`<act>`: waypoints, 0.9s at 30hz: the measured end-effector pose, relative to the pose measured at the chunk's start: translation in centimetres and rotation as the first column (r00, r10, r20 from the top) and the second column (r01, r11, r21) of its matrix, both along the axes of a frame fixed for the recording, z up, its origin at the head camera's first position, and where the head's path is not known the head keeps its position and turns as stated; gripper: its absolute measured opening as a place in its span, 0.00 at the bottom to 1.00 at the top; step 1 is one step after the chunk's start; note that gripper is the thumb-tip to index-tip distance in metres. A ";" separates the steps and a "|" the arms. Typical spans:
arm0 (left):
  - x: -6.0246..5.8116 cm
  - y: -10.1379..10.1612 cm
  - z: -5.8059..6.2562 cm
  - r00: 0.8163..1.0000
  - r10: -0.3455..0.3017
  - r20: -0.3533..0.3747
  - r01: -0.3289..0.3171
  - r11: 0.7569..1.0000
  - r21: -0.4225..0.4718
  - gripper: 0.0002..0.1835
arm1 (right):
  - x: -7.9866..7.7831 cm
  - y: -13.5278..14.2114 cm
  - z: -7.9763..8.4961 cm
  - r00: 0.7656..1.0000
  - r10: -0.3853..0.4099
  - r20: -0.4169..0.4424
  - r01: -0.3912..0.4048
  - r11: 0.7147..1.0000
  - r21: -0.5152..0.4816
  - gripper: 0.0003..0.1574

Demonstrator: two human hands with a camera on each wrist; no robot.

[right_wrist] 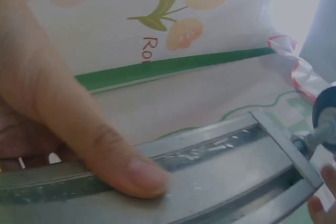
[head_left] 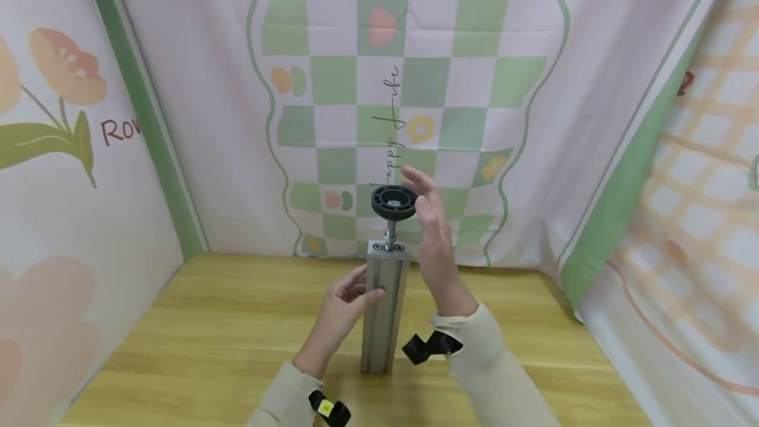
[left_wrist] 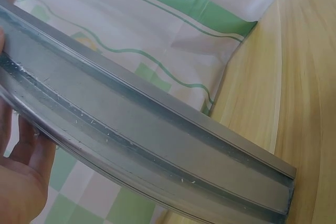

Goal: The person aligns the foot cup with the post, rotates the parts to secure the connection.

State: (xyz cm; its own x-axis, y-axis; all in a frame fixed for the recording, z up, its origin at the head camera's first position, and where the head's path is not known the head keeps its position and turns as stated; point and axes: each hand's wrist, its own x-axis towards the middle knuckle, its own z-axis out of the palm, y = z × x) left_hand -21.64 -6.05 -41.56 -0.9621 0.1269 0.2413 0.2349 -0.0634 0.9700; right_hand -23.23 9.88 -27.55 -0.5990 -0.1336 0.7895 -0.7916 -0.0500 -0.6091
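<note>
A grey aluminium profile (head_left: 384,321) stands upright on the wooden table in the head view. From its top plate rises a threaded stud (head_left: 389,232) that carries a round black levelling foot (head_left: 379,211). My left hand (head_left: 338,313) grips the profile's upper part from the left, thumb on the near face and fingers behind. Beside the foot's right edge is my right hand (head_left: 437,249), its fingers extended upward and fingertips right at the rim. In the right wrist view, the left thumb (right_wrist: 121,161) presses flat on the profile (right_wrist: 231,182). Small shavings speckle its grooves in the left wrist view.
The wood-grain table (head_left: 237,321) ends at a checkered curtain (head_left: 332,78) behind the profile. Patterned fabric hangs on the left side (head_left: 53,216) and the right side (head_left: 700,216). Black wrist straps (head_left: 431,346) sit over both pale sleeves.
</note>
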 end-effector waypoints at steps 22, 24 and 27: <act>0.2 0.2 0.1 1.000 0.011 0.001 -0.011 1.000 -0.014 0.31 | -1.9 0.3 -0.5 0.912 0.401 0.085 -0.385 0.910 -0.156 0.23; 0.2 0.2 0.2 1.000 0.007 -0.003 -0.007 1.000 -0.012 0.31 | -1.8 0.3 -0.6 0.917 0.389 0.084 -0.374 0.914 -0.158 0.21; 0.2 0.1 0.2 1.000 0.005 -0.009 -0.005 1.000 -0.010 0.30 | -1.6 0.3 -0.9 0.936 0.344 0.078 -0.330 0.932 -0.153 0.21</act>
